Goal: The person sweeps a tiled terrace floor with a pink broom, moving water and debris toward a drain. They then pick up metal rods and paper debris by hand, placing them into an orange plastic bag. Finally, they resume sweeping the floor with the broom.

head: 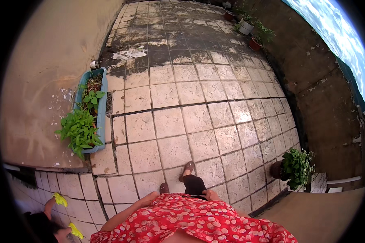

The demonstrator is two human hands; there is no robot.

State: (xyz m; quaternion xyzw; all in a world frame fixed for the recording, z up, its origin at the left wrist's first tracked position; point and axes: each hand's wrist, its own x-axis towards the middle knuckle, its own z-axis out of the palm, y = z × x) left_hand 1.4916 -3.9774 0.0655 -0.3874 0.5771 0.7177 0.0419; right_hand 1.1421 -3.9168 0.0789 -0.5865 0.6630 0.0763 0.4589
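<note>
My left hand [149, 199] is at the left front of my red patterned top [185, 217], against its hem. Its fingertips are hard to make out, so whether it grips the cloth does not show. On the other side, my right hand [211, 194] has its fingers curled on the black trousers [194, 184], just beyond the hem. Below, two brown shoes [188, 170] stand on the pale tile floor [172, 152], the right one further forward.
A long blue planter [102, 121] with green plants lies along the left wall [42, 100]. At right, a potted bush [296, 168] stands near the brown wall [325, 121]. Several pots [255, 44] are further back. A person in yellow shoes [60, 199] is at lower left.
</note>
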